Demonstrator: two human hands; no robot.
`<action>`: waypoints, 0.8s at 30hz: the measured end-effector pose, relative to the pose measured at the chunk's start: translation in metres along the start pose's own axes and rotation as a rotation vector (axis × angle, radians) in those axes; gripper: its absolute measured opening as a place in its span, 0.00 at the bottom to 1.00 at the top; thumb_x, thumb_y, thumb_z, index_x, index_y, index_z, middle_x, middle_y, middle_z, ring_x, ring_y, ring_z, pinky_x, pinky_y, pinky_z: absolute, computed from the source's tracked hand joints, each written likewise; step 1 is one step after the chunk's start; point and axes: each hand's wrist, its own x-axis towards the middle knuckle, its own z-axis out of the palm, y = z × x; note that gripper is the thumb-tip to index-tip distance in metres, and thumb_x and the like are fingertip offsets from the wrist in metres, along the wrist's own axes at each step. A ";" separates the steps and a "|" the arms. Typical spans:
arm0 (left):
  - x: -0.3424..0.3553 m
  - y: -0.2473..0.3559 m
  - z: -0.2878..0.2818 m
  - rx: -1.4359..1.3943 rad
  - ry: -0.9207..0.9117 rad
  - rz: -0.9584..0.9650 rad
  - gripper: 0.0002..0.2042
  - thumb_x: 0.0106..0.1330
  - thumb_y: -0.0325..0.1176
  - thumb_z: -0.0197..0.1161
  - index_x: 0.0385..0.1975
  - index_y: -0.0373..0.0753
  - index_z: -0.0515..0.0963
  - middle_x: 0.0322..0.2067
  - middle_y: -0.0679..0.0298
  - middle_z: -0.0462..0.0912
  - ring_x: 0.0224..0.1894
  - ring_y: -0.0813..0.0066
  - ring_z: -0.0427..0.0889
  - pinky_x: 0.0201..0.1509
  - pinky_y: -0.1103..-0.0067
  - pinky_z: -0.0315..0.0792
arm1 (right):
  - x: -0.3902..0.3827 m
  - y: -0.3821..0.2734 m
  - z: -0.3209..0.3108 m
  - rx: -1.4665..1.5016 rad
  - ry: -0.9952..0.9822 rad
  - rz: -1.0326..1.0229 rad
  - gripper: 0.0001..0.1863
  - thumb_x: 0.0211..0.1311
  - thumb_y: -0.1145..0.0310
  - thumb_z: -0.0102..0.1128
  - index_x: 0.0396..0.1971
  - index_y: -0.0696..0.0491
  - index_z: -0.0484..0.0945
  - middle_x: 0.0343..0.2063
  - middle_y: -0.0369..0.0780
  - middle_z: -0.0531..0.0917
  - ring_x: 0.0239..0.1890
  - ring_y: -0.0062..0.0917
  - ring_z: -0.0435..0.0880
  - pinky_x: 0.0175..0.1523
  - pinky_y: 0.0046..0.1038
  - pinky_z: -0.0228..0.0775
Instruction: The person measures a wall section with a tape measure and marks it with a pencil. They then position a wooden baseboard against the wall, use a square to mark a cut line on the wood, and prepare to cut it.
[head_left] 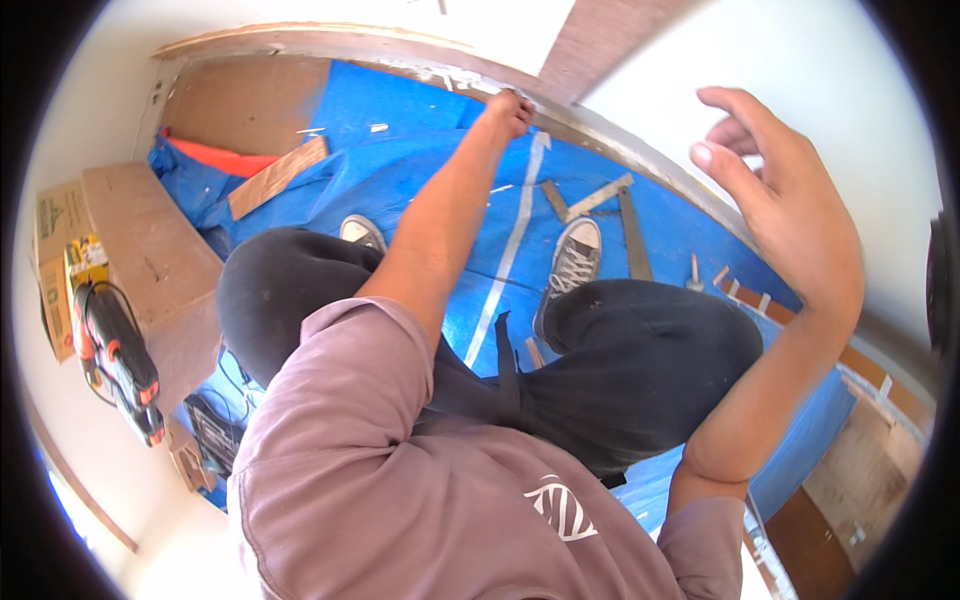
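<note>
My left hand [509, 114] reaches to the base of the wall, at a wooden strip [482, 70] along the edge of the blue tarp [380, 170]. Its fingers are curled, and I cannot make out what, if anything, is in them. My right hand [770, 175] is raised in front of the white wall [850, 120], fingers apart and loosely bent, holding nothing. A metal square [635, 240] and a small light bar [598, 196] lie on the tarp below the hands, beside my sneaker [572, 262].
A plank [278, 178] and red sheet [225, 155] lie at the left of the tarp. A plywood box [150, 230], cardboard box [50, 220] and black power tools [115, 355] stand along the left. A small hammer-like tool [694, 275] lies to the right.
</note>
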 end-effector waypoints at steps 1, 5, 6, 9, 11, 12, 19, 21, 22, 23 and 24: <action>0.003 0.001 0.000 -0.071 0.000 -0.041 0.08 0.79 0.30 0.43 0.36 0.44 0.69 0.25 0.61 0.73 0.21 0.73 0.78 0.12 0.88 0.55 | 0.000 -0.002 0.002 -0.015 0.031 -0.030 0.25 0.73 0.56 0.66 0.63 0.56 0.80 0.40 0.46 0.88 0.44 0.34 0.87 0.52 0.36 0.78; 0.006 0.007 -0.003 -0.161 -0.013 -0.119 0.11 0.82 0.36 0.50 0.33 0.43 0.70 0.26 0.63 0.74 0.23 0.71 0.81 0.13 0.89 0.59 | 0.003 -0.007 0.006 -0.056 0.046 -0.005 0.25 0.73 0.56 0.65 0.63 0.56 0.80 0.41 0.46 0.87 0.45 0.34 0.86 0.53 0.35 0.77; 0.005 0.009 -0.004 -0.181 -0.046 -0.144 0.13 0.83 0.39 0.50 0.33 0.43 0.70 0.26 0.62 0.74 0.23 0.70 0.81 0.14 0.89 0.60 | 0.004 -0.007 0.006 -0.047 0.050 -0.007 0.26 0.73 0.56 0.65 0.63 0.55 0.80 0.41 0.45 0.87 0.45 0.34 0.86 0.53 0.35 0.77; -0.004 0.009 -0.009 -0.150 -0.077 -0.106 0.22 0.88 0.50 0.47 0.34 0.39 0.73 0.25 0.60 0.76 0.29 0.65 0.84 0.15 0.89 0.62 | 0.003 -0.007 0.002 -0.027 0.014 0.006 0.26 0.74 0.55 0.65 0.63 0.55 0.80 0.41 0.45 0.88 0.45 0.34 0.85 0.53 0.35 0.77; -0.013 0.006 -0.013 0.139 -0.055 0.089 0.26 0.89 0.51 0.43 0.43 0.32 0.75 0.37 0.54 0.79 0.33 0.59 0.85 0.24 0.82 0.76 | 0.002 -0.007 -0.001 -0.041 -0.024 0.028 0.25 0.75 0.55 0.65 0.64 0.54 0.80 0.42 0.45 0.88 0.46 0.33 0.85 0.53 0.35 0.77; -0.017 0.003 -0.015 0.261 -0.039 0.224 0.24 0.89 0.49 0.43 0.46 0.30 0.74 0.42 0.53 0.80 0.34 0.59 0.85 0.29 0.78 0.82 | 0.002 -0.007 -0.002 -0.061 -0.039 0.038 0.25 0.76 0.55 0.65 0.65 0.53 0.80 0.43 0.44 0.88 0.48 0.32 0.85 0.54 0.35 0.77; -0.040 -0.008 -0.023 0.297 -0.151 0.498 0.13 0.84 0.34 0.58 0.55 0.28 0.74 0.46 0.52 0.82 0.37 0.61 0.86 0.43 0.70 0.89 | 0.002 -0.009 -0.004 -0.106 -0.039 0.027 0.25 0.76 0.53 0.67 0.66 0.51 0.81 0.44 0.44 0.89 0.51 0.32 0.86 0.55 0.36 0.79; -0.042 -0.009 -0.021 0.494 -0.084 0.582 0.14 0.81 0.32 0.61 0.55 0.27 0.75 0.43 0.53 0.84 0.40 0.62 0.88 0.45 0.69 0.89 | 0.002 -0.008 -0.003 -0.105 -0.038 0.015 0.26 0.76 0.53 0.67 0.66 0.51 0.81 0.43 0.44 0.89 0.50 0.33 0.86 0.56 0.36 0.79; -0.042 -0.009 -0.020 0.627 -0.068 0.674 0.14 0.81 0.33 0.61 0.54 0.26 0.76 0.41 0.53 0.85 0.41 0.62 0.89 0.45 0.69 0.89 | 0.001 -0.007 -0.002 -0.112 -0.033 0.010 0.26 0.76 0.53 0.67 0.66 0.51 0.81 0.43 0.44 0.89 0.50 0.33 0.86 0.56 0.37 0.79; -0.042 -0.006 -0.020 0.786 -0.021 0.724 0.15 0.80 0.34 0.61 0.52 0.25 0.76 0.39 0.54 0.86 0.41 0.62 0.90 0.46 0.68 0.89 | 0.001 -0.007 -0.001 -0.109 -0.025 -0.008 0.26 0.76 0.53 0.66 0.65 0.52 0.81 0.42 0.45 0.89 0.48 0.35 0.87 0.54 0.38 0.79; -0.042 -0.005 -0.019 0.930 0.030 0.789 0.15 0.80 0.35 0.61 0.50 0.24 0.77 0.38 0.54 0.87 0.42 0.62 0.91 0.46 0.68 0.89 | 0.001 -0.006 0.000 -0.110 -0.011 -0.027 0.26 0.76 0.53 0.64 0.65 0.53 0.80 0.41 0.46 0.89 0.45 0.37 0.87 0.53 0.39 0.79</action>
